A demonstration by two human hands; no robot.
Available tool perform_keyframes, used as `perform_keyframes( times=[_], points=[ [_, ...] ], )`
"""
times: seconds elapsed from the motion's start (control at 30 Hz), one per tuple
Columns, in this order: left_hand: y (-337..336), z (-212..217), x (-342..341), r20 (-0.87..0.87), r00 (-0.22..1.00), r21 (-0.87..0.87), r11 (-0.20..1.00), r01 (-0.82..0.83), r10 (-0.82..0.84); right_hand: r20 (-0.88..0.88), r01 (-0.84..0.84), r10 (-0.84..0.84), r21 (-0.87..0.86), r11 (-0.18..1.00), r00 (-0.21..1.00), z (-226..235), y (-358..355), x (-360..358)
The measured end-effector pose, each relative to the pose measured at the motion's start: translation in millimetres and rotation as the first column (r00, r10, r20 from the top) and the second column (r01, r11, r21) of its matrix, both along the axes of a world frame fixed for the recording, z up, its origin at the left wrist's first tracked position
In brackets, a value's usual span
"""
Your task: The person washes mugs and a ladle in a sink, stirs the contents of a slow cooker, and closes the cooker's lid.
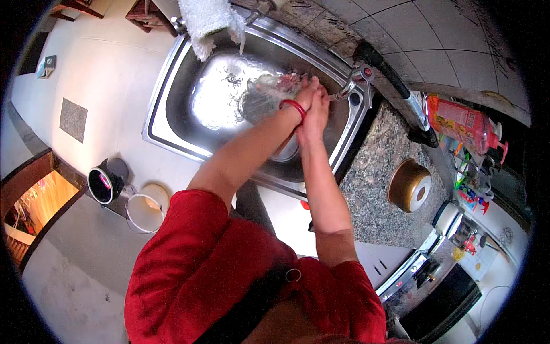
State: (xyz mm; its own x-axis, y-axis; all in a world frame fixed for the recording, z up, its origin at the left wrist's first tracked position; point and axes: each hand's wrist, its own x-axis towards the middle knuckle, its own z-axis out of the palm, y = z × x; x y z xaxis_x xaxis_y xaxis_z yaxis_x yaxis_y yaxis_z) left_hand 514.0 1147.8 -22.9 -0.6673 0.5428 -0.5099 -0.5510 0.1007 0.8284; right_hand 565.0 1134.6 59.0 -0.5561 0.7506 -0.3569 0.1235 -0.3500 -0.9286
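Note:
Both arms reach forward into a steel sink [175, 86], where my hands meet close below the chrome tap [358, 77]. My left hand [307, 94], with a red bangle [294, 108] at its wrist, lies against my right hand [315, 114]. Their fingers overlap and look closed; what is between them, if anything, is hidden. Just left of the fingers is a wet, see-through heap like a plastic bag [258, 100], with a reddish patch [288, 83] by the fingertips. Shiny water covers part of the basin. Under my forearms a pale round object [286, 152] partly shows.
A shaggy white cloth [209, 23] hangs over the sink's far edge. On the speckled counter [372, 166] at right sits a brown metal pot [405, 186]. Beyond are a red pump bottle [458, 123] and a stove [438, 304]. A white bucket [143, 215] and black container [106, 182] stand left.

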Motion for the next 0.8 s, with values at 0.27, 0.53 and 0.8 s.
perform_keyframes(
  times=[0.27,0.53,0.8],
  points=[
    [-48,33,47,-0.258,0.887,0.012,0.917,0.399,-0.383,-0.147,0.168,-0.220,-0.304,0.938,0.964,10,67,0],
    [-105,20,27,-0.382,0.673,-0.185,0.766,0.615,-0.633,-0.303,0.160,-0.276,-0.358,0.920,0.912,16,82,10],
    [-93,9,46,-0.492,0.777,-0.228,0.920,0.320,-0.392,-0.162,-0.006,-0.141,-0.679,0.734,0.977,-39,39,22]
  ],
)
